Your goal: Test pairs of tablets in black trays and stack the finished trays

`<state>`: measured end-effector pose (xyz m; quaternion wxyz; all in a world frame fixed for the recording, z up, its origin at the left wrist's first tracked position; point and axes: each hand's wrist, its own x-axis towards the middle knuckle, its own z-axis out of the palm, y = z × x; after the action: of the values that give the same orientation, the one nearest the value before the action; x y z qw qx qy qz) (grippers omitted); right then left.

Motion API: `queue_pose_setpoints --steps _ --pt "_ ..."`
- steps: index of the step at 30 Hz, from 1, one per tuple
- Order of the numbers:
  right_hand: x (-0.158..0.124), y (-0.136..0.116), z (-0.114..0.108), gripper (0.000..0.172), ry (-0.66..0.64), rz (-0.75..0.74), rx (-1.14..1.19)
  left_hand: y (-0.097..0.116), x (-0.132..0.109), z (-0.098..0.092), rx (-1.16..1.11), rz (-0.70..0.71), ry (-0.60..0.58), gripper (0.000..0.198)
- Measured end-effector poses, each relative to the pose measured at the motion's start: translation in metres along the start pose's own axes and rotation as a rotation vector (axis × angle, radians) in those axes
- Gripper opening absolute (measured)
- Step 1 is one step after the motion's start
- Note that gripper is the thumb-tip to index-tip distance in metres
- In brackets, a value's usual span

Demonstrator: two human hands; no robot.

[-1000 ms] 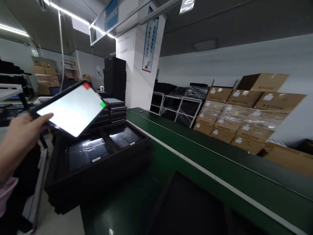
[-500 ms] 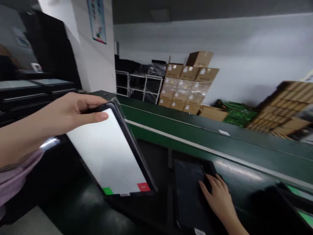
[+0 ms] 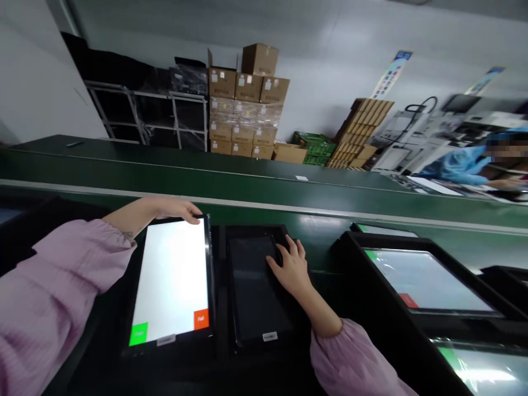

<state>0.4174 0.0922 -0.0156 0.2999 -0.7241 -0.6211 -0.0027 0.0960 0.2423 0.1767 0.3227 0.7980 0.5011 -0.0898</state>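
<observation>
Head view, one frame logged. Both hands are down at a black compartment tray [image 3: 218,242] on the green conveyor counter [image 3: 206,170]. My left grip [image 3: 173,210] lies over the top edge of a lit tablet [image 3: 171,275] seated in the tray's left bay; its fingers curl loosely, and I cannot tell whether it is clenched or only resting. My right grip [image 3: 291,267] sits on the upper right corner of a dark tablet [image 3: 256,286] in the right bay, apparently released. The lit screen shows a green button [image 3: 138,334] and a red Fail button [image 3: 201,319].

Step in hand: working on these two seated tablets. Any lift must clear the bay walls and central divider. Open belt lies beyond the white strip [image 3: 264,204]; a second tray [image 3: 355,264] stands close on the right. Far right, a co-worker's blue sleeve [image 3: 457,168].
</observation>
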Motion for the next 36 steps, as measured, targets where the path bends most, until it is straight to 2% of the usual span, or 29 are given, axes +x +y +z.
queue_pose_setpoints --steps 4,8,13,17,20,22,24,26,27,30,34,36 --pt "0.013 0.001 -0.002 0.045 -0.015 0.012 0.028 -0.030 0.025 0.019 -0.024 -0.084 -0.074 0.081" --pt "0.013 0.007 -0.004 0.044 0.005 -0.001 0.065 -0.045 0.039 0.043 -0.073 -0.071 -0.102 0.085" --pt "0.011 0.011 -0.009 0.050 -0.006 -0.048 0.111 -0.048 0.046 0.063 -0.123 -0.012 -0.079 0.080" --pt "0.012 0.007 -0.011 0.057 -0.006 -0.032 0.166 -0.045 0.047 0.067 -0.154 0.006 -0.023 0.073" --pt "0.012 0.007 -0.012 0.066 -0.009 -0.012 0.173 -0.040 0.037 0.067 -0.212 0.065 0.033 0.065" --pt "0.011 0.009 -0.016 0.069 -0.013 -0.001 0.190 -0.039 0.022 0.067 -0.247 0.174 0.217 0.057" --pt "0.008 0.013 -0.023 0.066 -0.023 0.008 0.217 -0.041 0.000 0.069 -0.275 0.264 0.526 0.044" --pt "0.001 0.015 -0.034 0.060 -0.026 0.012 0.240 -0.048 -0.024 0.075 -0.350 0.242 0.779 0.032" --pt "-0.003 0.015 -0.040 0.056 -0.022 0.002 0.249 -0.053 -0.034 0.080 -0.408 0.183 0.840 0.030" --pt "-0.019 0.013 -0.055 0.040 -0.042 -0.101 0.264 -0.076 -0.051 0.105 -0.562 0.019 0.927 0.030" --pt "-0.035 0.008 -0.065 0.029 -0.149 -0.302 0.256 -0.110 -0.045 0.142 -0.700 -0.165 1.213 0.020" --pt "-0.039 0.006 -0.067 0.026 -0.178 -0.362 0.248 -0.123 -0.038 0.154 -0.721 -0.257 1.276 0.018"
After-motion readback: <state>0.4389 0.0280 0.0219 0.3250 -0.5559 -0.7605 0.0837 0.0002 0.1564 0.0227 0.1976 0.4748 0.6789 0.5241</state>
